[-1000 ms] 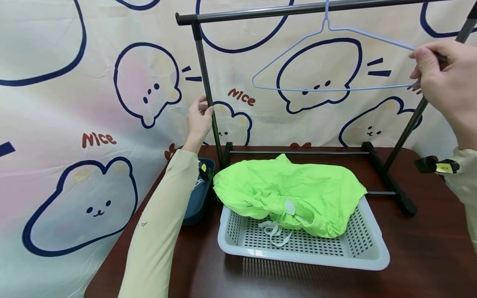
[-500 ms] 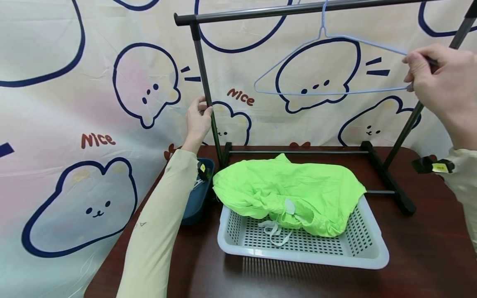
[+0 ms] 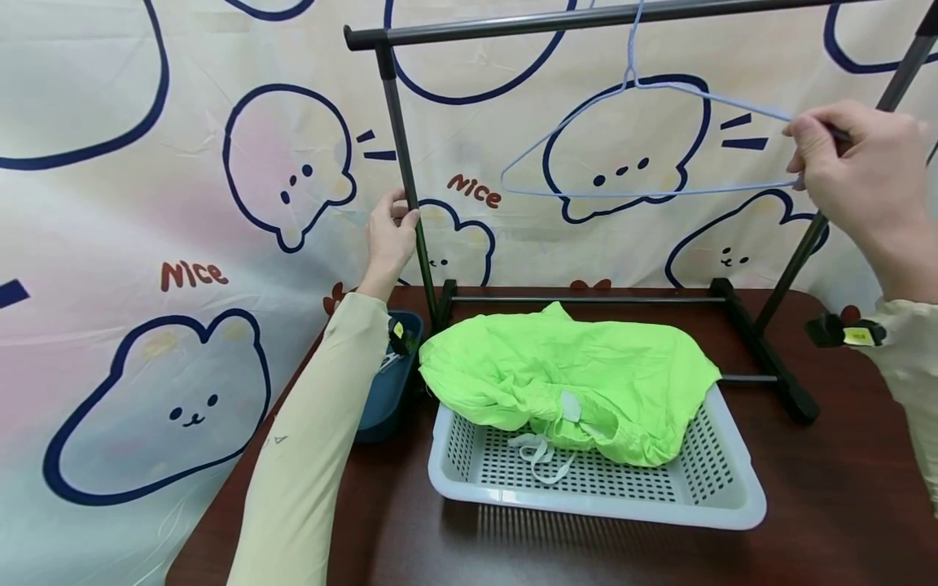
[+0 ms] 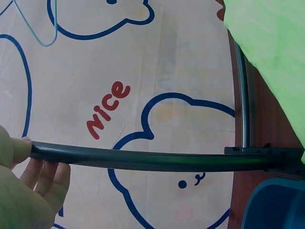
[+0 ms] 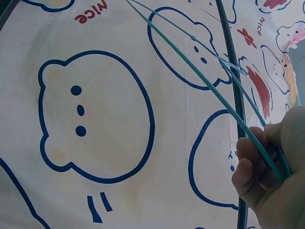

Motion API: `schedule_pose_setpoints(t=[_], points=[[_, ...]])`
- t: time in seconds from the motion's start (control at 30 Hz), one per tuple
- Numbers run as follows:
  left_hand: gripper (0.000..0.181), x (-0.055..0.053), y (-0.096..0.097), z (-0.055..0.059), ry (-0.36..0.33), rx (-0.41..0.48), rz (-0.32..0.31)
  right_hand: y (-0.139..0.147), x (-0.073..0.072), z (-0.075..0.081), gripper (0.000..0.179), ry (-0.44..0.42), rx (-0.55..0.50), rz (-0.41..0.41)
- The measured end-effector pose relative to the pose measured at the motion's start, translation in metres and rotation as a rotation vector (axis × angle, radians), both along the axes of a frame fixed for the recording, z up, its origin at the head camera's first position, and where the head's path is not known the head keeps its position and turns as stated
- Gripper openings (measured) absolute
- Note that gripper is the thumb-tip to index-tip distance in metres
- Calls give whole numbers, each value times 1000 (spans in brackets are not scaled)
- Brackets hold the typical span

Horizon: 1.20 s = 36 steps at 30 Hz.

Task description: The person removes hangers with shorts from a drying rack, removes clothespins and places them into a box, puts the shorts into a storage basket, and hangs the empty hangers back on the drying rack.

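My right hand (image 3: 861, 175) grips the right end of a thin light-blue wire clothes hanger (image 3: 623, 195), which hangs below the top rail of a dark clothes rack (image 3: 513, 27). The hanger's neck crosses in front of the rail, and the top of its hook lies outside the head view. In the right wrist view, fingers curl round the hanger wire (image 5: 252, 137). At the left, my left hand (image 3: 392, 236) holds the rack's upright post (image 3: 410, 175). Thumb and fingers lie on either side of that post (image 4: 143, 160) in the left wrist view.
A white perforated basket (image 3: 601, 514) stands on the dark wooden table (image 3: 828, 505), with a bright green garment (image 3: 572, 358) heaped over its back. White cords (image 3: 545, 464) trail inside. Beside it sits a blue bin (image 3: 381, 407). A cartoon-printed cloth (image 3: 110, 244) hangs behind.
My right hand has come down and slightly left with the hanger, whose neck now sits lower beneath the rail. The left hand, basket and garment have stayed in place.
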<state>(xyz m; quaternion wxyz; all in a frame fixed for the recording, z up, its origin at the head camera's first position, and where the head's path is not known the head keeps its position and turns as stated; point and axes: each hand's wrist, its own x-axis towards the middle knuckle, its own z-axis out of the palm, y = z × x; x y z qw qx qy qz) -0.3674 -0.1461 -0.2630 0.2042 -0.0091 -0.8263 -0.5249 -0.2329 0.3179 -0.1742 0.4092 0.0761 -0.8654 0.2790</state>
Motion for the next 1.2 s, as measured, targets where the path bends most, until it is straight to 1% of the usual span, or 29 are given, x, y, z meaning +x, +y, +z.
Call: schedule_pose_setpoints(t=[0.1,0.23,0.33,0.47,0.7,0.77,0.83,0.93,1.0,1.2], points=[[35,0,0,0,1,0,-4,-1,-1,-3,39,7,3,-6],[35,-1,-1,-1,3,4,-2,-1,-2,-6,37,38,34,-22],[35,-1,-1,-1,3,8,0,-2,-3,-9,38,45,49,-27],[35,-1,-1,-1,-1,9,0,-3,-3,-12,39,44,49,-9],[34,0,-1,-1,-5,9,-5,-6,-3,-20,38,73,56,44],[34,0,-1,-1,-2,5,-9,-5,-2,-21,38,48,57,53],[34,0,0,-1,1,1,-13,-6,1,-23,37,-3,70,48],[34,1,0,0,1,-9,-21,-9,5,-25,37,-81,118,33],[33,1,-1,-1,-4,-13,-27,-13,8,-27,35,-112,147,34],[34,1,-2,0,-26,-13,-27,-21,10,-29,29,-108,200,85]])
